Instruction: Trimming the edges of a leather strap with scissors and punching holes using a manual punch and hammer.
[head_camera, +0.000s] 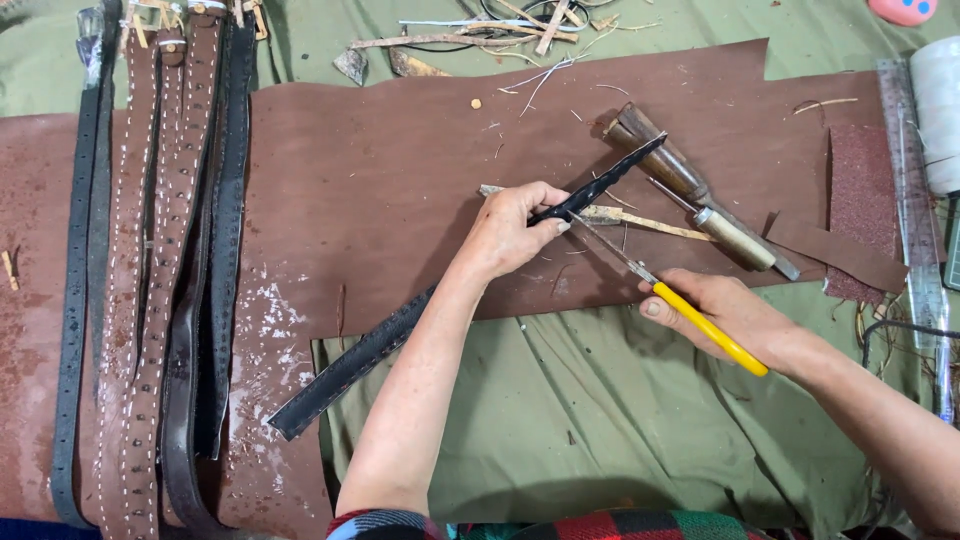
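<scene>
- The left hand (508, 232) pinches a long black strap (380, 340), fingers closed on it near its upper part, over the brown leather sheet (380, 160).
- The strap runs on a slant across the sheet: its top end points up toward the wooden tools, and its lower end lies past the sheet's lower edge, on the green cloth (560, 420).
- The right hand (725, 315) is closed around a yellow-handled knife (700, 325), just below the sheet's lower edge.
- The knife's thin blade reaches up and left onto the sheet and meets the strap right beside the left hand's fingertips; whether it bites into the strap I cannot tell.
- Two wooden-handled tools (690, 185) lie on the sheet's upper right part, just beyond the strap's top end.
- A pale wooden sliver (640, 220) lies on the sheet between those tools and the left hand.
- A loose brown strip (835, 252) lies at the sheet's right end, beside a reddish rough patch (860, 200).
- A clear ruler (915, 210) lies past the sheet's right edge.
- A row of belts (160, 260), brown and black, some stitched or studded, lies across the sheet's left part.
- Scraps and twigs (500, 40) lie on the cloth above the sheet's top edge.
</scene>
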